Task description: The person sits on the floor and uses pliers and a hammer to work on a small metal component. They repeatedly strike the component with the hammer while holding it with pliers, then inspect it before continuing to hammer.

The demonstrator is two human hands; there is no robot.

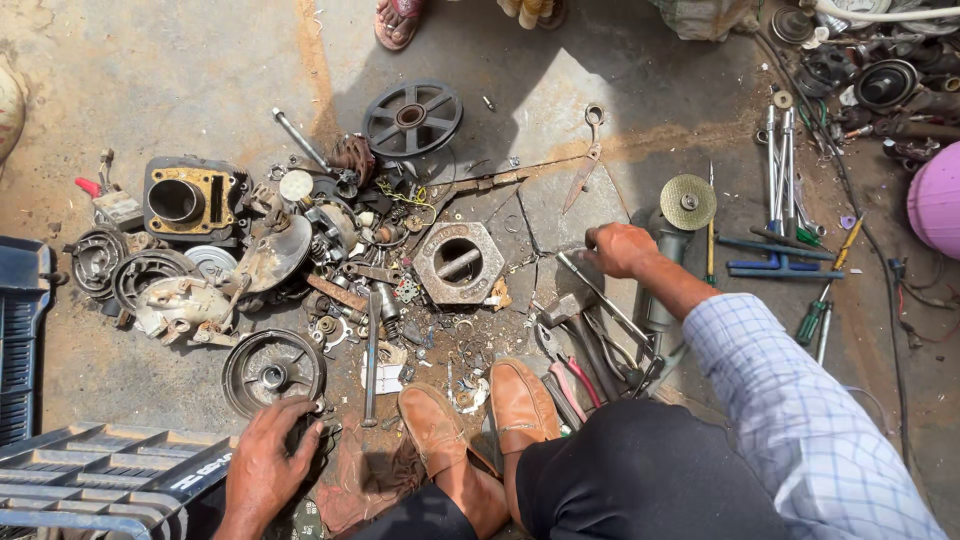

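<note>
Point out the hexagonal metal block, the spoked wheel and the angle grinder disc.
Hexagonal block [459, 263]: head view, on its rim left of the centre hole.
Spoked wheel [412, 117]: head view, on its hub.
Grinder disc [688, 202]: head view, on the disc's face.

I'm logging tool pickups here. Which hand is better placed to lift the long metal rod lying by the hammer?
Right. The right hand already rests on the rod's upper end, whereas the left hand is far off, beside the round drum.
</note>
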